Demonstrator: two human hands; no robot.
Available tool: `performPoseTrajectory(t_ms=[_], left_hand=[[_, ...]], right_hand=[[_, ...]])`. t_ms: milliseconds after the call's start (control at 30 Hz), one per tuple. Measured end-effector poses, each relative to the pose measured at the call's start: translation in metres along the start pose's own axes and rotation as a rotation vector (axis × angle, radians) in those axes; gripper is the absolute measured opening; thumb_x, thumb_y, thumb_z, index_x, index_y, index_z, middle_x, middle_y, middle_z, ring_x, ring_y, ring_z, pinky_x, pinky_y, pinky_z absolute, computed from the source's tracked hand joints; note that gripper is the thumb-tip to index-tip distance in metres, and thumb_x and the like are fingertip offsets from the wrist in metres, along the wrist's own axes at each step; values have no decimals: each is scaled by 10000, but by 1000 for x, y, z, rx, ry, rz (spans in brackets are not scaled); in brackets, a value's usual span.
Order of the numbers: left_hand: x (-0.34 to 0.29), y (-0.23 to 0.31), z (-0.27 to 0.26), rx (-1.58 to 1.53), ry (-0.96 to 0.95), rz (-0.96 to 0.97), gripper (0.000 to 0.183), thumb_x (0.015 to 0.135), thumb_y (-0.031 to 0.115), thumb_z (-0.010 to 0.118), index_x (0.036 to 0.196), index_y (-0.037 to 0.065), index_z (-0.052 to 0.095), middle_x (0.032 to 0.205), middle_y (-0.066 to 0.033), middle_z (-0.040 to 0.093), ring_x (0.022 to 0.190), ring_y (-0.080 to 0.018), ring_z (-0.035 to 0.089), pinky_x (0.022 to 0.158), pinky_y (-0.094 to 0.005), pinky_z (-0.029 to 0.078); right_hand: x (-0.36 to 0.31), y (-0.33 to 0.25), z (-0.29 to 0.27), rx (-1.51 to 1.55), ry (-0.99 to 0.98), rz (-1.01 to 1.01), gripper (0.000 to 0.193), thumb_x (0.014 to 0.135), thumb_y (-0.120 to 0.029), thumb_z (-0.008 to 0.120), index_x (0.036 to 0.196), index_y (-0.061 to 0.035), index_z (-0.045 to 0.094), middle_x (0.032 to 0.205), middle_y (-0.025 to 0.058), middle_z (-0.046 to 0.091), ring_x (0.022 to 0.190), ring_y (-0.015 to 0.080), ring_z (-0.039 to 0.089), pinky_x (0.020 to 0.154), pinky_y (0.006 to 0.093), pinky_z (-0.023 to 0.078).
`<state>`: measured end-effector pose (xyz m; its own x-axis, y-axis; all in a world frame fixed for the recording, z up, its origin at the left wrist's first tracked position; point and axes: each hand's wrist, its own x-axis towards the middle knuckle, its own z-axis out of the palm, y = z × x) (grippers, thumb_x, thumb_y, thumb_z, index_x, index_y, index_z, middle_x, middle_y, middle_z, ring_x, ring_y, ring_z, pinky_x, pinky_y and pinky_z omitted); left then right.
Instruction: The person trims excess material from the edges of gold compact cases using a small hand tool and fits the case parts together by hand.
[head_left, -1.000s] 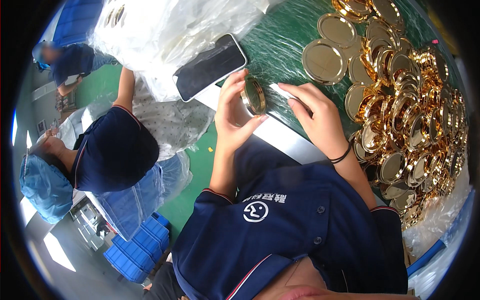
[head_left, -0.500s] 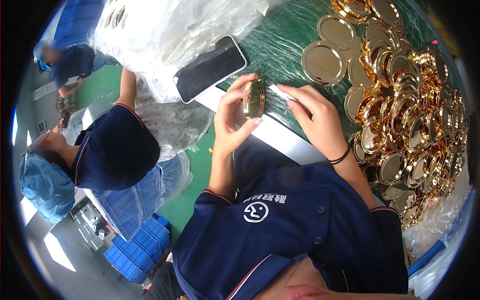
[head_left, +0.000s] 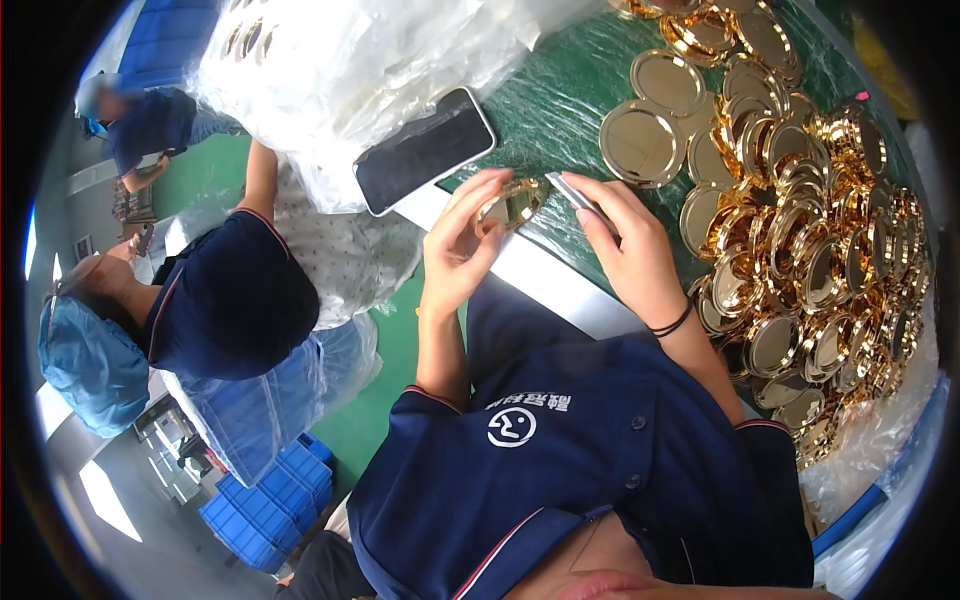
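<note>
My left hand (head_left: 455, 245) is closed around the rim of a round gold lid (head_left: 513, 205), which it holds tilted above the table's near edge. Between the thumb and fingers of my right hand (head_left: 637, 245) sits a thin, flat, grey-white tool with a slanted tip (head_left: 574, 194), much like a craft knife blade; its far part is hidden in the hand. The tip points at the lid's right rim, very close to it; whether they touch I cannot tell. A heap of similar gold lids (head_left: 790, 230) lies to the right of my right hand.
A dark-screened phone (head_left: 425, 150) lies beyond my left hand, beside clear plastic bags (head_left: 340, 90). Film covers the green tabletop (head_left: 555, 100), which has a pale metal edge (head_left: 560, 285). A co-worker in a blue cap (head_left: 90, 365) is at the left, near stacked blue crates (head_left: 265, 505).
My left hand has turned the gold lid from nearly edge-on to tilted, showing more of its face. The tool in my right hand has turned and shows more of its length.
</note>
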<state>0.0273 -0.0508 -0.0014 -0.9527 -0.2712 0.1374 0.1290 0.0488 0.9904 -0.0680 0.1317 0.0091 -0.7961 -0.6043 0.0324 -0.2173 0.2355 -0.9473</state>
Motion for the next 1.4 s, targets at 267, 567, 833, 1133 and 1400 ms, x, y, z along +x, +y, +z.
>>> performPoseTrajectory(t_ms=[267,567,833,1133,1400], left_hand=[[0,4,0,-31,11,-55,360,840,-106,493,1190,-23,523,1110,-155,597,1025,-206,571,897,-304,434],[1,0,0,-66,-3,-38,262,832,-103,522,1071,5,529,1114,-186,580,1049,-250,562,899,-346,441],[8,1,12,-234,208,14,270,841,-108,480,880,92,302,1233,-257,470,1169,-284,476,967,-393,390],[13,-13,23,-56,117,73,286,776,-149,454,844,74,289,1215,-231,484,1185,-274,455,993,-384,344],[13,-11,25,-28,117,16,294,746,-160,448,824,73,286,1183,-217,512,1137,-238,482,960,-344,364]], right_hand=[[-2,-4,-1,-37,-9,32,352,845,-55,502,1188,-129,531,1025,84,580,815,293,596,669,360,477],[-1,-2,0,-40,-13,32,347,844,-52,506,1184,-118,530,1015,92,585,820,296,598,672,365,475],[-2,-2,3,-29,4,23,343,840,-45,513,1175,-115,537,999,92,589,815,288,600,668,358,477],[-5,-3,3,-154,-29,-64,341,833,-69,531,1157,-165,574,925,49,586,715,250,612,598,348,489],[-7,-3,4,-227,-52,-52,342,815,-68,549,1135,-178,599,922,20,579,667,232,617,574,351,499]])
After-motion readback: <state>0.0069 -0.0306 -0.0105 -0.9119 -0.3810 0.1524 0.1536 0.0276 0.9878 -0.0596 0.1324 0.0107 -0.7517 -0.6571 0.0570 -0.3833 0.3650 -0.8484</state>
